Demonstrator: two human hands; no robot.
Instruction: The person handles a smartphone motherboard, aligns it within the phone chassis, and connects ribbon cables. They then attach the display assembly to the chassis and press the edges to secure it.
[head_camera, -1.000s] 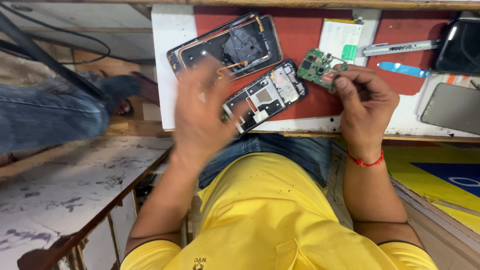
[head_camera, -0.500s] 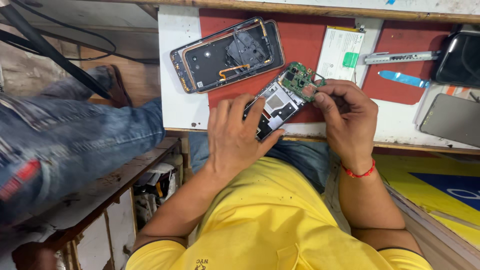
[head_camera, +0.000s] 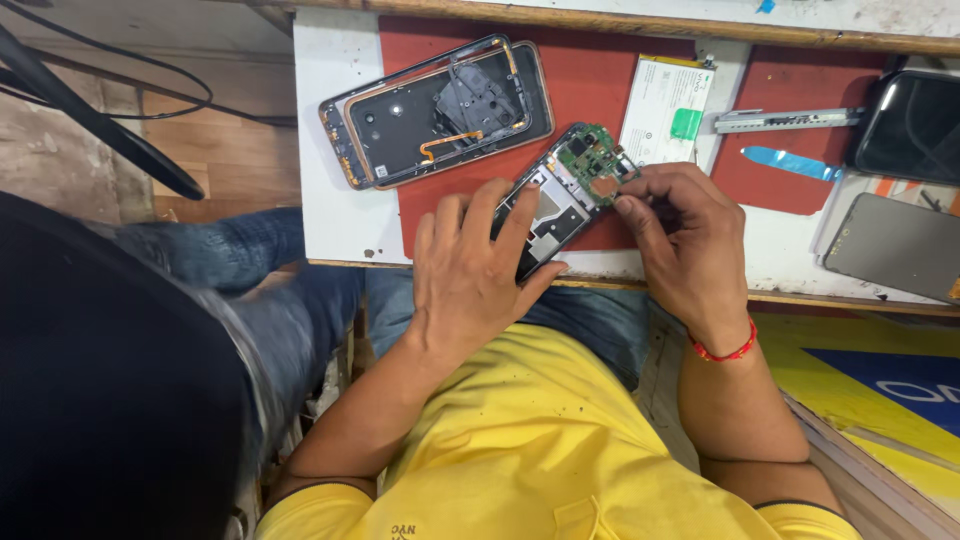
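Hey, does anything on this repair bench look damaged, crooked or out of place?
Nothing looks broken. The opened phone under the left hand lies askew and overhangs the bench edge; the right hand touches its green circuit board. The back cover lies tilted too.

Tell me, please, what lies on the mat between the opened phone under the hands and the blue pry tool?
In the head view, a white battery lies between the opened phone and the blue pry tool.

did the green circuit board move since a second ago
Yes. The green circuit board came down from mid-air onto the top of the opened phone frame, closer to the red mat.
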